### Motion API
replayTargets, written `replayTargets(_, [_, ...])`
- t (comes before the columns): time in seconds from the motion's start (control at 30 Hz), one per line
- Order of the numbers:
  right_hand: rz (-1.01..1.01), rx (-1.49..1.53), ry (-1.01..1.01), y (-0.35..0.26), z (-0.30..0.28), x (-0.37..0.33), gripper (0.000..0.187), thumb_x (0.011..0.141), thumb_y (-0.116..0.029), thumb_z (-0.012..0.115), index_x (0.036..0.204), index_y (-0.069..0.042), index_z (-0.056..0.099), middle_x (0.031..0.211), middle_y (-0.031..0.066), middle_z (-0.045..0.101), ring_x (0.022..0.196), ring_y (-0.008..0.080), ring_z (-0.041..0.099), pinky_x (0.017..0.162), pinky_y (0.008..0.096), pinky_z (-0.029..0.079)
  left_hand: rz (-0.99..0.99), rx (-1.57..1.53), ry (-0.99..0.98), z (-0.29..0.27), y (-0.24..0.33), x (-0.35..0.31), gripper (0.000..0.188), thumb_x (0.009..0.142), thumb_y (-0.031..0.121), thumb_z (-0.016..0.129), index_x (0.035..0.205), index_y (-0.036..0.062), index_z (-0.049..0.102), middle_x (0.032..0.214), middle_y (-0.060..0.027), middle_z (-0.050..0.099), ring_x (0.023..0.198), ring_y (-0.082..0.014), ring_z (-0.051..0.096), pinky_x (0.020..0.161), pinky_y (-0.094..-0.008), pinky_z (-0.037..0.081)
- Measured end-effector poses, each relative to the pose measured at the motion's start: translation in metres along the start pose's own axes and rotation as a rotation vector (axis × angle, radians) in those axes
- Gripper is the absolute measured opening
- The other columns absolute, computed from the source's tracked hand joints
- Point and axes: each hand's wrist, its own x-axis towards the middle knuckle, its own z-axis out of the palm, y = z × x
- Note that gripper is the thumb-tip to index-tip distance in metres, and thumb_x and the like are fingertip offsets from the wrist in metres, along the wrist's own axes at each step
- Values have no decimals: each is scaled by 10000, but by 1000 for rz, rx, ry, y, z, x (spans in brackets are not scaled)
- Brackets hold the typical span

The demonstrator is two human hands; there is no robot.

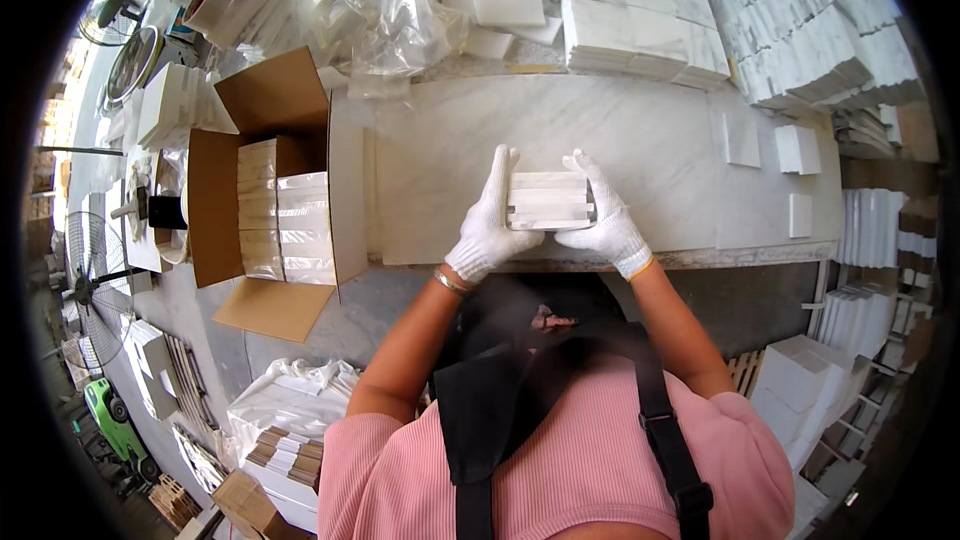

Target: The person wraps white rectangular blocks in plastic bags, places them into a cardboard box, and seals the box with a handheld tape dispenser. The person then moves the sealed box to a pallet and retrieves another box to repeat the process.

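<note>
Between my two gloved hands, a small stack of white marble tiles [548, 202] is gripped at its two sides, by the front edge of the marble-topped table [460, 140]. My left hand [486, 225] presses on the stack's left side, its thumb along the near edge. The right side is held by my right hand [606, 225], with the thumb low in front. Both hands wear white knit gloves. The undersides of the tiles are hidden. Left of the table edge, an open cardboard box [215, 210] holds several plastic-wrapped tile packs [305, 225].
Tall stacks of white tiles [640, 10] line the table's back and right. Crumpled clear plastic [400, 30] lies at the back left. Loose white pieces [797, 150] sit at the right end. Fans [88, 285] stand far left. A plastic-covered stack [290, 395] is behind the box.
</note>
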Motion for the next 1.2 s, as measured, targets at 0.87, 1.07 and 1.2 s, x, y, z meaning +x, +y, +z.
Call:
replayTargets(0.87, [-310,-860,-195,-48,-29,35,778,573,-403,845,1236,-114,558,1118,120,630,1113,337,589,981,464,471,184,566,-160,-35,52,12,744,698,311,822,1344,92,526,1287,-170,591,1128,-378,618,942,-457,530])
replayTargets(1.07, [-481,-821,-152,-41,-27,38,744,483,-425,861,1111,-114,612,976,101,646,913,325,629,813,449,512,245,625,-202,-37,56,17,621,627,247,805,1167,44,577,1054,-195,635,961,-394,660,810,-465,549])
replayTargets(1.2, [-486,-794,-255,-51,-34,38,778,455,-455,872,1096,-91,623,948,116,646,894,332,632,808,451,510,193,622,-230,-38,69,3,645,569,260,808,1119,9,585,1033,-212,643,926,-400,673,781,-470,554])
